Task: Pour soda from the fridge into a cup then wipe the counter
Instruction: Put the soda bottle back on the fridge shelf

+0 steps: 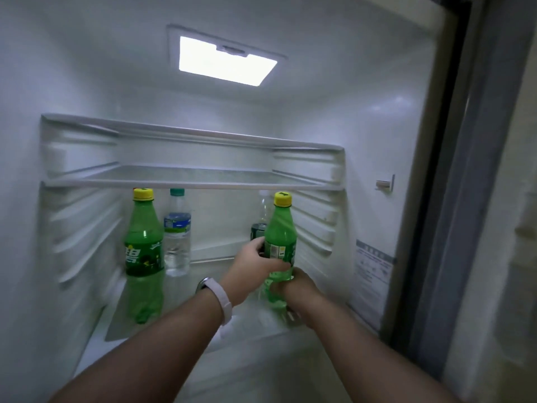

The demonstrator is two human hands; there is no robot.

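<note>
Inside an open fridge [377, 126], both hands hold a green soda bottle [280, 228] on the right side of the lower compartment. The left hand [252, 266], with a white watch [222, 301] on its wrist, curls its fingers around the label. The right hand [293, 286] grips the bottle lower down, near the base. The bottle stands upright, long axis vertical, yellow cap at the top. Whether its base touches the shelf floor cannot be told.

Just behind it stand a dark can [258, 229] and a clear bottle [265, 205], both partly hidden. On the left side, well apart, a second green bottle [143, 251] with a yellow cap stands upright, and a water bottle [177, 228] stands just behind it to its right. A glass shelf [189, 177] runs across just above the caps. A lit lamp [226, 61] glows in the ceiling.

The second green bottle's label carries white Chinese characters, too blurred to read. The held bottle shows small print, unreadable. The water bottle has a blue label, also unreadable. A sticker [373, 266] of small print sits on the right wall.
</note>
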